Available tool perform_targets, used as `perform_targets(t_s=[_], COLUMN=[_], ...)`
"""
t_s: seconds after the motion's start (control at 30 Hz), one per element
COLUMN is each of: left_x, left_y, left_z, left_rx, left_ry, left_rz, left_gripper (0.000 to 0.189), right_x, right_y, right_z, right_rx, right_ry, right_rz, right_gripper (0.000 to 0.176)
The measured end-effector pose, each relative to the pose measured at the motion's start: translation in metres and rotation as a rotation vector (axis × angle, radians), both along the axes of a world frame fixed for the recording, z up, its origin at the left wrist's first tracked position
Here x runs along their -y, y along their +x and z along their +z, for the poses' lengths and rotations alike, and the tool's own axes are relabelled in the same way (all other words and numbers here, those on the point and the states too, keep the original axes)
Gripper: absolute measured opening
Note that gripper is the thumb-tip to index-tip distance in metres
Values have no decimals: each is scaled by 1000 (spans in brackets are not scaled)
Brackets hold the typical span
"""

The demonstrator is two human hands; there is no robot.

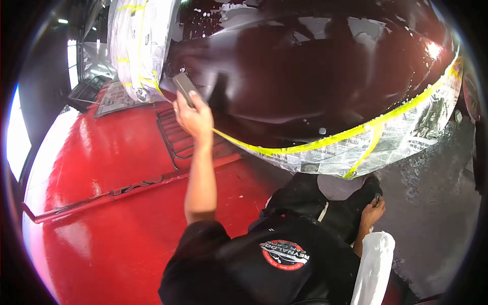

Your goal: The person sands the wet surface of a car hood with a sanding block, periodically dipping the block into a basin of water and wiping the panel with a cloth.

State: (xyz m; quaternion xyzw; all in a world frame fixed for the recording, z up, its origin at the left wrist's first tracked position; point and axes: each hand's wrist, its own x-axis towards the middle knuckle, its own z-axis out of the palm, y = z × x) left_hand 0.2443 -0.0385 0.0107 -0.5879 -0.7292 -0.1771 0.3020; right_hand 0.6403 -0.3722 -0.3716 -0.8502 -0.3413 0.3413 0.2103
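My left hand (pixel 194 118) is closed around a grey-brown rectangular sanding block (pixel 184 86). The block lies against the glossy dark maroon car panel (pixel 305 76), near its left edge. Water drops and wet streaks dot the panel. Lower right, beside my dark trousers, my right hand (pixel 373 213) hangs away from the panel. Its fingers are curled round a small dark object that I cannot make out.
Yellow tape (pixel 305 149) and newspaper masking (pixel 325 163) border the panel's lower edge. More taped masking sheet (pixel 134 51) covers the part at upper left. A red vehicle surface (pixel 117 157) with dark bars stands to the left. Grey floor (pixel 432 213) shows at right.
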Motion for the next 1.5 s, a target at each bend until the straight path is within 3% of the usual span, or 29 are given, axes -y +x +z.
perform_targets(t_s=[0.07, 0.13, 0.3, 0.43, 0.53, 0.63, 0.7, 0.8, 0.87, 0.93, 1.03, 1.2, 1.27, 1.3, 1.33, 1.37, 1.4, 1.5], left_x=[-32, -62, -102, -96, -92, -85, -87, -93, -95, -92, -52, 13, 43, 54, 60, 77, 83, 93], left_y=[-53, -72, 31, 153, 239, 335, 384, 436, 463, 472, 489, 444, 391, 355, 326, 289, 261, 174], left_z=[2, 5, -6, -31, -67, -108, -131, -155, -171, -179, -149, -124, -108, -107, -83, -92, -93, -76], left_rx=[-200, -218, -186, -163, -195, -114, -112, -245, -126, -107, 161, 605, 521, 670, 695, 598, 653, 936], left_ry=[-1, -174, -269, -297, -216, -295, -311, -340, -616, -597, -549, -332, -392, -592, -880, -608, -514, -326], left_rz=[24, 108, -50, -344, -729, -866, -939, -1035, -958, -1092, -1200, -1266, -1116, -1026, -820, -881, -834, -580], left_gripper=[37, 36, 39, 37, 42, 42, 45, 47, 50, 49, 39, 39, 20, 29, 27, 27, 29, 35], right_x=[0, 2, -5, -7, -5, -2, 2, 6, 7, 9, 14, 6, -14, -22, -34, -51, -72, -157], right_y=[0, 3, 2, 6, 8, 14, 12, 24, 27, 36, 47, 73, 83, 96, 106, 113, 121, 116], right_z=[-1, -2, 4, -4, -9, -18, -12, -4, 4, 1, -5, -3, 8, 12, 19, 29, 37, 92], right_rx=[19, 39, 31, 63, 36, 132, 103, 74, 88, 9, 46, 60, 26, 7, 51, -39, -124, -49], right_ry=[6, 7, -79, -80, -74, -79, -104, -88, -109, -26, -101, -76, -88, -168, -168, -93, -5, 185], right_rz=[0, 16, -28, -14, -53, -2, -111, -126, -161, -184, -194, -151, -243, -222, -230, -348, -464, -487], right_gripper=[29, 29, 30, 33, 33, 33, 33, 33, 33, 34, 33, 32, 33, 39, 39, 43, 48, 54])
